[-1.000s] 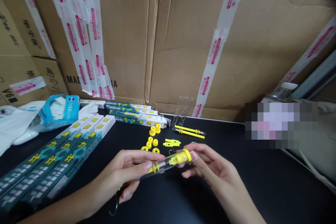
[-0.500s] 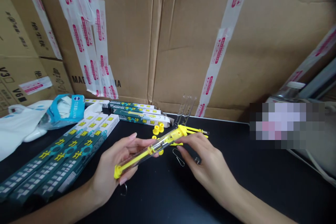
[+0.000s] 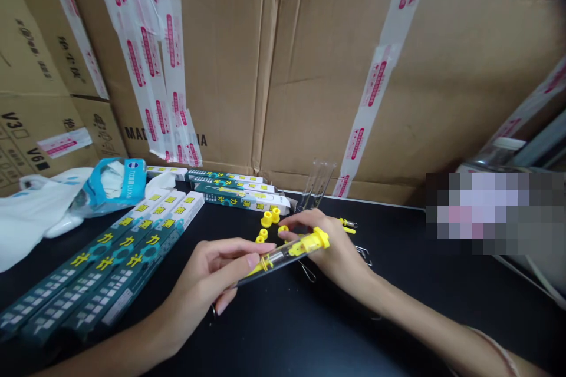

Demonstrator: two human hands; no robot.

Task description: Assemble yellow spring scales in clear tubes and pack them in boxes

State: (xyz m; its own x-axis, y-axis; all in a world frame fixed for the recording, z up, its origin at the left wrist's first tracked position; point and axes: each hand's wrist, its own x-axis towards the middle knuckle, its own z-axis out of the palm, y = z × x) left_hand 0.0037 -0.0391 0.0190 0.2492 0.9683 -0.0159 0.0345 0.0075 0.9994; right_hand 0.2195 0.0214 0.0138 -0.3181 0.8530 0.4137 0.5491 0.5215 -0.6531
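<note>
My left hand point(image 3: 207, 285) pinches a clear tube with yellow inner parts and a yellow end cap point(image 3: 287, 253), holding it slanted above the black table point(image 3: 398, 306). Behind the tube, my right hand point(image 3: 340, 250) reaches left over the table. Its fingertips close on a small yellow cap point(image 3: 283, 228) at the edge of a group of loose yellow caps point(image 3: 269, 218). Yellow rods point(image 3: 348, 225) stick out from behind the right hand. A wire hook point(image 3: 308, 272) lies under the tube and another wire hook point(image 3: 363, 254) lies to the right of the hand.
Long green-and-white boxes point(image 3: 110, 256) lie in a row at the left, with more boxes point(image 3: 234, 194) along the back. Clear empty tubes point(image 3: 319, 182) lean on the taped cardboard cartons point(image 3: 309, 70). A blue packet point(image 3: 112, 185) and a white plastic bag point(image 3: 30, 215) sit far left.
My right hand let go of the tube's yellow end and reached back to the loose caps. My left hand first raised the tube towards the back, then lowered it nearer again.
</note>
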